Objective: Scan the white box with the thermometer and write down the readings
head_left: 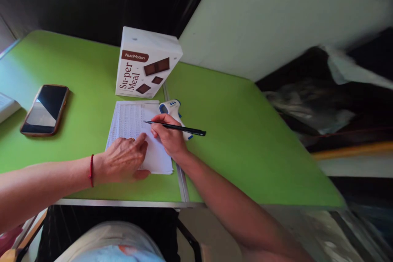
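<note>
A black pen is held in my right hand, its tip over the upper part of a stack of paper sheets. Columns of small writing cover the left side of the top sheet, while its right side is blank. My left hand lies on the lower left of the sheets, index finger stretched out and thumb apart near the bottom edge. Just behind my right hand is a white and blue handheld infrared thermometer, partly hidden by the hand and pen.
Behind the sheets a white NutriMotion Su-per Meal box stands upright. To the left lies a phone, with a white object at the frame's edge. The green table has a metal seam. At right, a shelf holds plastic bags.
</note>
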`<state>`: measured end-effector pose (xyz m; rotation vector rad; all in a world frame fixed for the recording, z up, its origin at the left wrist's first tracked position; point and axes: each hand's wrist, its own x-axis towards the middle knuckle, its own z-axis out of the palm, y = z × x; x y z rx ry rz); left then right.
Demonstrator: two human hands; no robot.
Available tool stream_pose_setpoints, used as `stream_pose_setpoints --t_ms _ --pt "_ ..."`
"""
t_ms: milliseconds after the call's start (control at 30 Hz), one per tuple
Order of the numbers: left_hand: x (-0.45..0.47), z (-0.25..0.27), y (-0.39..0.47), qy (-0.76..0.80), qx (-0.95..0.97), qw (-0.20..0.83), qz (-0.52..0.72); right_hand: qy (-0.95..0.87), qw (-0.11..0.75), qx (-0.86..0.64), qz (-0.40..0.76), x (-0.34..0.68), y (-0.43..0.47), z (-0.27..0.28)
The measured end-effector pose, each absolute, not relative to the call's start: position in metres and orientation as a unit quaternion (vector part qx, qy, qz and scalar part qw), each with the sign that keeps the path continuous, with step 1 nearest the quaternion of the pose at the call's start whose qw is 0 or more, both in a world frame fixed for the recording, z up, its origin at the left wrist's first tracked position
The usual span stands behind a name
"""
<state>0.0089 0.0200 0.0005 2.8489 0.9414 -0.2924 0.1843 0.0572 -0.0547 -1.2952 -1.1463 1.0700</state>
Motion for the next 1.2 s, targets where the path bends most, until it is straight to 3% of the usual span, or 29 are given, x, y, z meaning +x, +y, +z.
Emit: stream_pose_setpoints --t_ms 167,333,567,1200 --pt "0.011 -0.006 0.014 0.309 0.947 0.033 -0.086 -0.528 0.484 -0.537 0.446 0.190 0.063 -0.057" --pt "0.014 -0.009 0.010 0.303 0.949 0.011 -0.089 -0.556 0.551 -0.539 0.312 0.189 0.052 -0.061" --pt "0.014 -0.004 0.011 0.312 0.944 0.011 -0.102 -0.645 0.522 -0.525 0.189 0.188 0.045 -0.058" --pt "0.013 -0.003 0.011 0.306 0.948 0.007 -0.091 -0.642 0.497 -0.527 0.251 0.184 0.044 -0.054"
